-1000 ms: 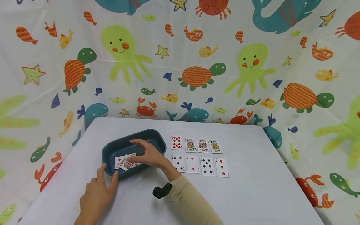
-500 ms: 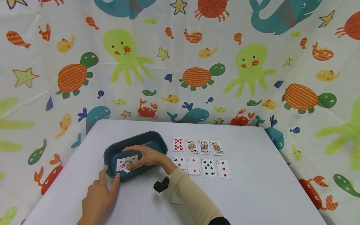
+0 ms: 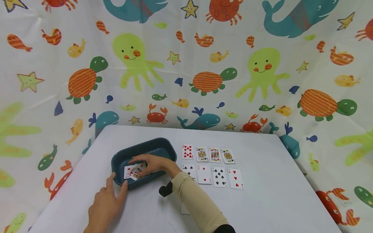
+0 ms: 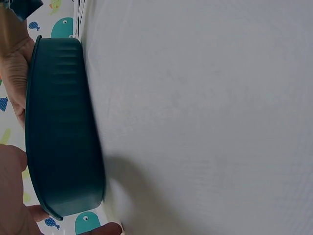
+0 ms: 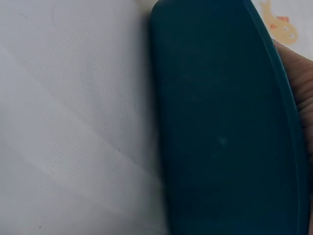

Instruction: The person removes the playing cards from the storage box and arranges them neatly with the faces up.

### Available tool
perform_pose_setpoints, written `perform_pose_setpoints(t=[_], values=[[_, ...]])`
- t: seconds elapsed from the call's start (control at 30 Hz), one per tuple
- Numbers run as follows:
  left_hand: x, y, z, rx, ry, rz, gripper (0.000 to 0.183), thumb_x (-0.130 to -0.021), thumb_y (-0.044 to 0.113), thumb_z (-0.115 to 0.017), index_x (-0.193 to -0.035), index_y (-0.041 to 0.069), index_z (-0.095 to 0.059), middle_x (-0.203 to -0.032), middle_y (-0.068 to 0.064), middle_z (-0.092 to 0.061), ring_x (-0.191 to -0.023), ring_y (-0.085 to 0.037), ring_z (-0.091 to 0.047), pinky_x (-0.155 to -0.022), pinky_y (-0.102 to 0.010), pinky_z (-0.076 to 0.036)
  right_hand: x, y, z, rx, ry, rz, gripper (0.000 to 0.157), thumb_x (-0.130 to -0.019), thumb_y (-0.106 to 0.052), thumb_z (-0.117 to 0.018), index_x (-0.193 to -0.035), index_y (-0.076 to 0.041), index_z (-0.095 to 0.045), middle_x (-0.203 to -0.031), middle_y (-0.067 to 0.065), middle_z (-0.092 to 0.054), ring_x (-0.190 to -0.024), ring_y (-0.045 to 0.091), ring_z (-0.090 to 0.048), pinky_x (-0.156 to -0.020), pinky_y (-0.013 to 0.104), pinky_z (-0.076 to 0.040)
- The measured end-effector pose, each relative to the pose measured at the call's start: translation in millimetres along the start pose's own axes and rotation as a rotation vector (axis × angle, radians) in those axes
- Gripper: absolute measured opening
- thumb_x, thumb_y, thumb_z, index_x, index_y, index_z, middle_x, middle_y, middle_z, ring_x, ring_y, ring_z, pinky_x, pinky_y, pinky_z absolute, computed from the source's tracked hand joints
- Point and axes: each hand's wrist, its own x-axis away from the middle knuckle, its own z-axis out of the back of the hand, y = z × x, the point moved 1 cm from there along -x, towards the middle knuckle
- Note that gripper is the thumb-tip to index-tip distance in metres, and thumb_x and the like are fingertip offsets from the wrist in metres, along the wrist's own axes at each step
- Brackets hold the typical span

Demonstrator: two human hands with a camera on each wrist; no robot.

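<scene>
In the head view, my right hand [image 3: 155, 164] reaches over the near side of a dark teal tray [image 3: 164, 150]. Its thumb is down at several face-up playing cards [image 3: 129, 172] that overlap on the tray floor. The index finger arches above them, apart from the thumb; the other fingertips are hidden. My left hand [image 3: 105, 204] is at the tray's near left corner, with index finger and thumb spread on either side of it. The left wrist view shows the tray's outer wall [image 4: 63, 122] beside the left fingers [image 4: 36, 213]. In the right wrist view, the wall mostly blocks the right hand [image 5: 301, 88].
Right of the tray, face-up cards lie in two rows, a heart card [image 3: 187, 152] and court cards [image 3: 215, 155] behind, number cards [image 3: 220, 177] in front. A white card edge [image 3: 185, 209] shows beside the right sleeve [image 3: 198, 202]. A patterned cloth hangs behind the white table.
My right hand has lowered and moved left over the cards in the tray, with its index finger coming down. My left hand keeps its place at the corner. The head view has shifted slightly.
</scene>
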Motion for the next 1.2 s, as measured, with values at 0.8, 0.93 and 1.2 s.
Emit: perform_pose_setpoints(t=[0.8, 0.93, 1.2], values=[[-0.6, 0.5, -1.7, 0.008, 0.001, 0.015, 0.095, -0.097, 0.076, -0.033, -0.155, 0.002, -0.023, -0.116, -0.041, -0.055, -0.105, -0.056, -0.057, -0.074, -0.072, -0.051, -17, 4, -9.5, 0.357, -0.037, -0.08, 0.064, -0.089, -0.023, -0.082, -0.148, -0.019, -0.056, -0.161, -0.005, -0.041, -0.15, 0.013, -0.032, -0.121, 0.028, -0.025], [-0.4, 0.4, -1.7, 0.01, 0.0, 0.017, 0.095, -0.097, 0.076, -0.033, -0.156, 0.002, -0.023, -0.115, -0.04, -0.055, -0.105, -0.055, -0.056, -0.074, -0.072, -0.051, -18, 6, -9.9, 0.413, 0.016, -0.077, 0.069, -0.088, -0.033, -0.083, -0.148, -0.016, -0.054, -0.159, -0.002, -0.044, -0.149, 0.015, -0.036, -0.12, 0.026, -0.025], [-0.3, 0.4, -1.9, 0.004, 0.001, 0.022, 0.099, -0.095, 0.08, -0.031, -0.155, 0.001, -0.023, -0.114, -0.04, -0.056, -0.103, -0.054, -0.057, -0.074, -0.071, -0.051, -19, 9, -12.4, 0.396, 0.062, -0.121, 0.077, -0.084, -0.039, -0.086, -0.15, -0.019, -0.053, -0.159, -0.003, -0.045, -0.149, 0.016, -0.035, -0.119, 0.028, -0.029]])
